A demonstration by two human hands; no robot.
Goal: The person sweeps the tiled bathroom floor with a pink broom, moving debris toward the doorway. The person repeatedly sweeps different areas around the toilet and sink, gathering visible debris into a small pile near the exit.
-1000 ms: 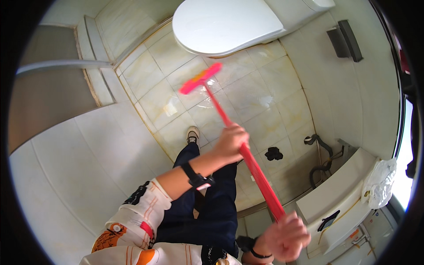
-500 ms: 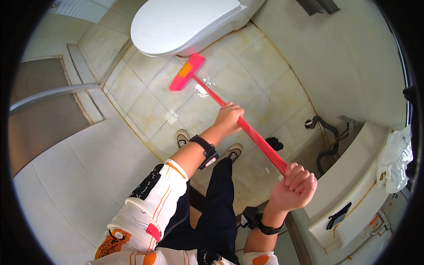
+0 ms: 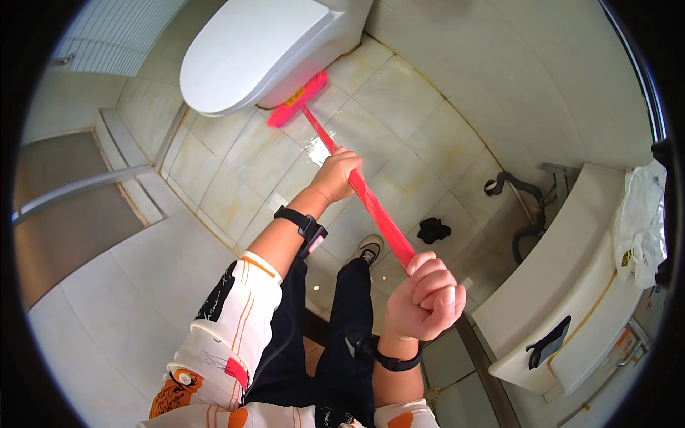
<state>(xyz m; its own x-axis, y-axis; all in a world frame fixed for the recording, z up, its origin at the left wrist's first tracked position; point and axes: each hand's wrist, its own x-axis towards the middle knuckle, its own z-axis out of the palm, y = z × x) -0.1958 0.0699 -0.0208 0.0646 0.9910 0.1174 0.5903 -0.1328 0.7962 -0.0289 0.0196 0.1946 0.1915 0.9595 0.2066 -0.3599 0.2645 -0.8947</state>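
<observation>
Both hands grip a pink brush point(image 3: 335, 146). The left hand point(image 3: 335, 175) is closed around the middle of the stick. The right hand point(image 3: 424, 296) is a tight fist at the near end. The bristles sit on the wet floor point(image 3: 399, 93), touching the toilet point(image 3: 260, 50). The toilet lid is shut. A white bag point(image 3: 638, 221) lies on the worktop point(image 3: 564, 271); what's inside is hidden.

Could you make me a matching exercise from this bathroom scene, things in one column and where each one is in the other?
Things:
1. brush head
2. left hand
3. right hand
4. black cloth

Places:
A. gripping the top end of the handle
B. lying on the floor tiles
C. against the base of the toilet
D. gripping the middle of the handle

Pairs: 1-C, 2-D, 3-A, 4-B
</observation>
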